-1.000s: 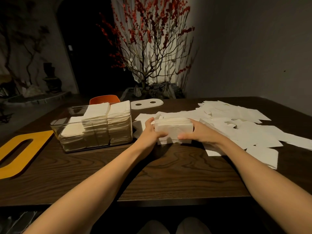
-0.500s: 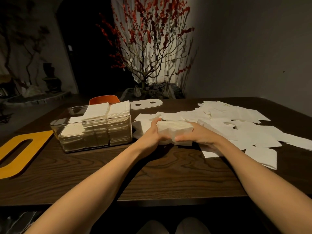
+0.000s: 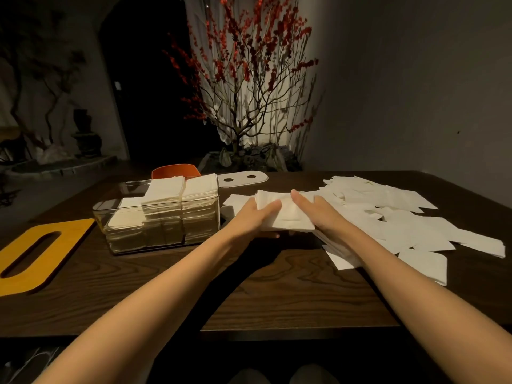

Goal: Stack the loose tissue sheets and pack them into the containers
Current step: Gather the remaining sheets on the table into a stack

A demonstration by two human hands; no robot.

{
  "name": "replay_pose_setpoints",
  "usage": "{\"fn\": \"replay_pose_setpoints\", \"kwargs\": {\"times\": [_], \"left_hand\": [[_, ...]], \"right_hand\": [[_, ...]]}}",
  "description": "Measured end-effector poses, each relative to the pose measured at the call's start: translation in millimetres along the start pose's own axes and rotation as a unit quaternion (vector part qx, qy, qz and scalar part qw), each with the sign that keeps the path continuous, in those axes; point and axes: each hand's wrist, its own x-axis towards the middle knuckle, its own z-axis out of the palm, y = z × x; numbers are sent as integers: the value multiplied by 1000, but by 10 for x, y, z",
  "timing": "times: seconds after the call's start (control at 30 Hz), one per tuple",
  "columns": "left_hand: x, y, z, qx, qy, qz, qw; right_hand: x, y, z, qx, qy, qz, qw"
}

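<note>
A stack of white tissue sheets (image 3: 285, 217) is held just above the dark wooden table (image 3: 263, 295), tilted so its top faces me. My left hand (image 3: 253, 214) grips its left side with the thumb on top. My right hand (image 3: 315, 213) grips its right side, fingers reaching over the far edge. Left of the hands stands a clear rectangular container (image 3: 110, 217) holding three columns of stacked tissues (image 3: 177, 209), the two right columns rising above its rim. Loose tissue sheets (image 3: 393, 214) lie spread over the table's right half.
A yellow lid with a long slot (image 3: 36, 256) lies flat at the left. A white oval lid with two holes (image 3: 243, 178) lies behind the container, beside an orange chair back (image 3: 176, 170). A red-blossomed branch arrangement (image 3: 249, 87) stands beyond the table's far edge.
Both hands have lifted the tissue stack slightly and tipped it toward me, moving their grip from its ends to over its top and sides.
</note>
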Motion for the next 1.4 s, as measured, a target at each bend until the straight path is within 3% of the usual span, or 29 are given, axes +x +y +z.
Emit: {"fn": "replay_pose_setpoints", "kwargs": {"times": [0.1, 0.27, 0.67, 0.97, 1.23, 1.4], "left_hand": [[-66, 129, -107, -1, 1, 37, 999], [-248, 299, -344, 30, 86, 90, 992], [-505, 488, -1382, 60, 251, -16, 966], [-549, 405, -2107, 88, 281, -67, 953], [-397, 362, -2329, 239, 281, -72, 927], [-263, 192, -2371, 325, 278, -98, 899]], "right_hand": [[88, -146, 86, -62, 35, -20, 997], [190, -373, 304, -117, 68, -62, 989], [357, -899, 1112, -163, 9, -166, 972], [583, -1118, 1774, -201, -72, -193, 958], [963, -1163, 2103, -319, -93, -201, 921], [1126, -1057, 2169, -341, -96, -168, 920]]}}
